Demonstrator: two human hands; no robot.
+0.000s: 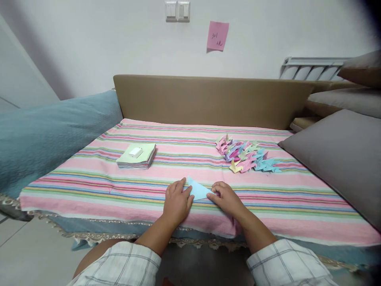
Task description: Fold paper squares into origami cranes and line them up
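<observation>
A light blue sheet of paper [198, 190], folded into a triangle, lies on the striped cloth in front of me. My left hand [177, 200] holds its left side, with fingertips and thumb along that edge. At the right corner, my right hand [225, 197] has the paper between thumb and curled fingers. Beyond my right hand sits a cluster of folded paper cranes [241, 155] in pink, purple, yellow, green and blue. Farther off to the left stands a stack of square paper [143, 157], pale green on top, with a small white object [136, 152] resting on it.
The striped cloth [89, 186] covers a sofa seat, with a brown backrest [208, 99] behind it. A blue-covered armrest [59, 131] bounds the left side. Grey cushions [336, 159] lean at the right. A pink note [218, 35] and light switches [177, 11] are on the wall.
</observation>
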